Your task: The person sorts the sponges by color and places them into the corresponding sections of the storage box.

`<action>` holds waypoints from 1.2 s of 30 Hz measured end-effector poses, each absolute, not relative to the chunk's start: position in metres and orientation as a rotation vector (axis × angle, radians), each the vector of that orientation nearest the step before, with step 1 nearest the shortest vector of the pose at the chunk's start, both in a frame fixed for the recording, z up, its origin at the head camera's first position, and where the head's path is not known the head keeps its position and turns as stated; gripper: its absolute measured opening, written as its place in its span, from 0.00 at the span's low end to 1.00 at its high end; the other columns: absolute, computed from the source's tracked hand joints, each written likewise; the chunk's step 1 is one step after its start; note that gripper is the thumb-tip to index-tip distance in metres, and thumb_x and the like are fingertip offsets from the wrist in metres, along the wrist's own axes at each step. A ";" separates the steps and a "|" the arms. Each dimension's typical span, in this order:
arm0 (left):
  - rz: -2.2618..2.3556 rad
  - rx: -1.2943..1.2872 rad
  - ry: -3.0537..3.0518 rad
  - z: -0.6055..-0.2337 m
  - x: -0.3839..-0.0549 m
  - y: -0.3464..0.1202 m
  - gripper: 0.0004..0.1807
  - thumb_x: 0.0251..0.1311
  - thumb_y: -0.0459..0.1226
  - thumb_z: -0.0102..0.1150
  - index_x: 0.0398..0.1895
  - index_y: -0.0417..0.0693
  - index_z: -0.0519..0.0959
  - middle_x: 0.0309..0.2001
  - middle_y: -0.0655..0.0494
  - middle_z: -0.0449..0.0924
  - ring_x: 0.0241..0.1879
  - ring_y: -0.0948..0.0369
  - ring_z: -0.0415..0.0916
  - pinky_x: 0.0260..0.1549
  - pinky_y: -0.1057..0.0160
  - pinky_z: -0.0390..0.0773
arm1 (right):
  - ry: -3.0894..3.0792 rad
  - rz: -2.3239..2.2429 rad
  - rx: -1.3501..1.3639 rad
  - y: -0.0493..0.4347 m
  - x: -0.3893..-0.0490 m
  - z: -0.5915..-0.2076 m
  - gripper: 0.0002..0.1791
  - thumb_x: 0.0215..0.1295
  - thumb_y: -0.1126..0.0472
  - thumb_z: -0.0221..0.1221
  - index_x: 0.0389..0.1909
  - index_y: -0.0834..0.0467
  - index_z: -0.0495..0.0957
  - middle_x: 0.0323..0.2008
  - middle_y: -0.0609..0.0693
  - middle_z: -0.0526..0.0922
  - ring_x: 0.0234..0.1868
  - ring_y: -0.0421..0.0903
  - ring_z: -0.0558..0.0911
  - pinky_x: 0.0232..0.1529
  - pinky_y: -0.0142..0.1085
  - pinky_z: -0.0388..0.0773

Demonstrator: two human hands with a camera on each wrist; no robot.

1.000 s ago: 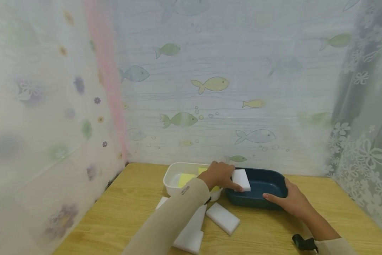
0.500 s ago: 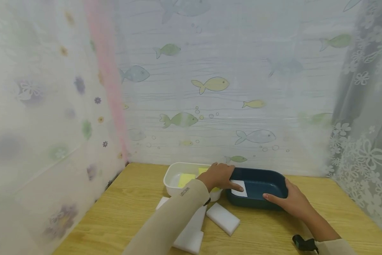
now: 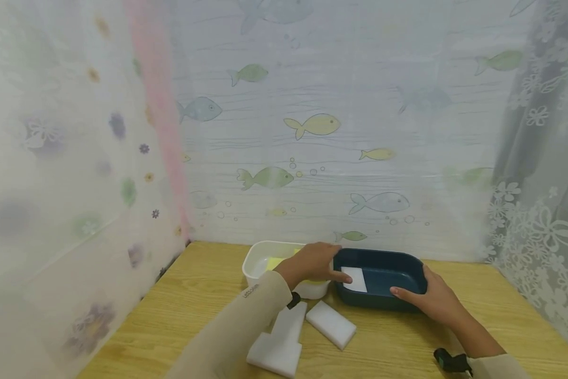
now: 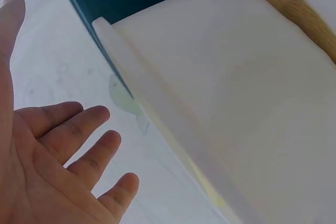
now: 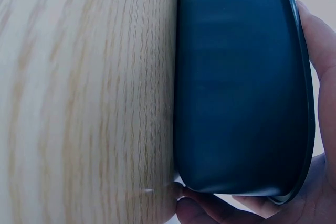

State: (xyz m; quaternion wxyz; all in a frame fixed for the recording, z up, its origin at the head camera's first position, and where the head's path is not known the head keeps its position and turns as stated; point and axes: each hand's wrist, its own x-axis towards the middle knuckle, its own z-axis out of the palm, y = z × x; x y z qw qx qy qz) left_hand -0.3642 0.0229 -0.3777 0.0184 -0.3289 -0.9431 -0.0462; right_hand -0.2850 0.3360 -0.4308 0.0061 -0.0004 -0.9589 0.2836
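My left hand [image 3: 314, 261] hovers over the white container [image 3: 251, 279], its thumb reaching across the left end of the dark blue container [image 3: 378, 301]. Spread, empty fingers show on this hand in the left wrist view. Inside the blue container, at its left end, a white sponge block [image 3: 356, 279] lies flat. My right hand [image 3: 436, 299] grips that container's right end, thumb over the near rim; in the right wrist view, fingers wrap round its end wall [image 5: 241, 87]. Yellow sponge pieces [image 3: 274, 262] lie in the white container, partly hidden by my left hand.
On the wooden table [image 3: 388, 347], a white sponge block [image 3: 331, 325] lies before the containers. More white blocks [image 3: 276, 353] lie left of it, partly behind my left sleeve. A fish-patterned curtain [image 3: 312, 158] hangs behind the table's far edge.
My left hand has lowered the white sponge block into the blue container, let it go and moved left. The right hand has kept its grip in place.
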 end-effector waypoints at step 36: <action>-0.474 -1.214 -2.710 -0.378 -0.290 -0.037 0.44 0.58 0.66 0.67 0.73 0.56 0.72 0.70 0.62 0.74 0.71 0.57 0.69 0.70 0.51 0.71 | -3.018 0.914 0.038 0.339 -0.277 -0.426 0.72 0.65 0.26 0.58 0.79 0.74 0.29 0.75 0.84 0.39 0.72 0.84 0.49 0.63 0.77 0.60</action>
